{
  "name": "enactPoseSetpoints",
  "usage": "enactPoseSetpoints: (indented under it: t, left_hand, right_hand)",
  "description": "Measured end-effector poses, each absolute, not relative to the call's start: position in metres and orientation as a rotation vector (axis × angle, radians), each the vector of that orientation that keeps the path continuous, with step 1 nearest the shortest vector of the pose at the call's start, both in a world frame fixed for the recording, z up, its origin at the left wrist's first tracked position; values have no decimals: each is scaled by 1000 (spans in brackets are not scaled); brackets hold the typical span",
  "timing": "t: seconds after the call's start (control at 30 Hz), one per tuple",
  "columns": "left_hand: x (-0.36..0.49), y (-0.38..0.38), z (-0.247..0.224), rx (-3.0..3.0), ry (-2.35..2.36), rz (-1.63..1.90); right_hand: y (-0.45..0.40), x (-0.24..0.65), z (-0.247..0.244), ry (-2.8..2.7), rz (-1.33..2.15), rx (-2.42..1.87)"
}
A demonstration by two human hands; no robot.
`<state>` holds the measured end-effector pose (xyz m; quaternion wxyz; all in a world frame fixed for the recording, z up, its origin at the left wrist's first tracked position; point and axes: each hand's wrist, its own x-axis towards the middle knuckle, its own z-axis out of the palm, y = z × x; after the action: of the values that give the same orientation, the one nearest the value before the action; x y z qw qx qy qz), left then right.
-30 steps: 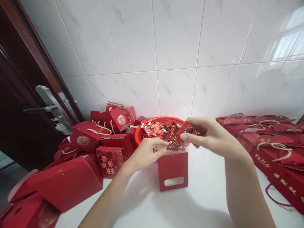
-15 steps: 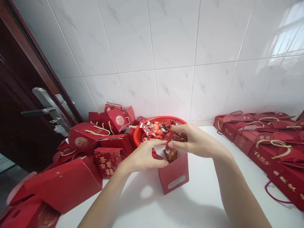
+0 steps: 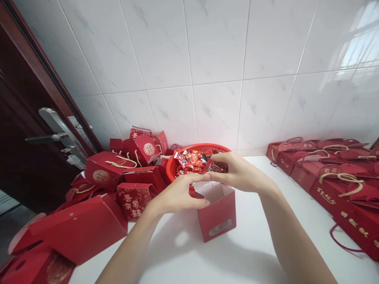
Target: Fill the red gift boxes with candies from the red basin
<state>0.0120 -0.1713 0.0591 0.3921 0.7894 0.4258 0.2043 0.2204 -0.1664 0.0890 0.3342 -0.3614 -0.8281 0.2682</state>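
My left hand (image 3: 180,194) is closed on the left rim of a red paper box (image 3: 217,215), its thumb inside the opening. The box stands upright on the white table, its top open and its white inside showing. Something shows behind the small oval window in its front. My right hand (image 3: 237,171) is just above the box's back rim, thumb and fingers around a red wrapped candy (image 3: 209,165), partly hidden. Behind both hands sits a red plastic basket (image 3: 170,169) full of wrapped candies (image 3: 192,158).
Several red gift boxes (image 3: 89,228) lie piled at the left, some with rope handles. Rows of closed red boxes (image 3: 334,193) line the right side of the white table (image 3: 248,244). A tiled wall (image 3: 216,114) stands behind; a dark door (image 3: 26,110) is at the left.
A small packet seen at the box's mouth has dropped inside, and something now shows behind the window. My right hand has shifted slightly left. The left hand keeps its grip.
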Motion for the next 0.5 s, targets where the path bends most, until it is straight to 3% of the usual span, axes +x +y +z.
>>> enactPoseSetpoints:
  t: [0.27,0.5]
  left_hand:
    - [12,-171,61,2051,1077,547]
    - [14,-173,63,2076,1007,575]
  right_hand:
    - [-165,220,89,-2085,815,-947]
    - [-166,227,90,-2102,1191,-721]
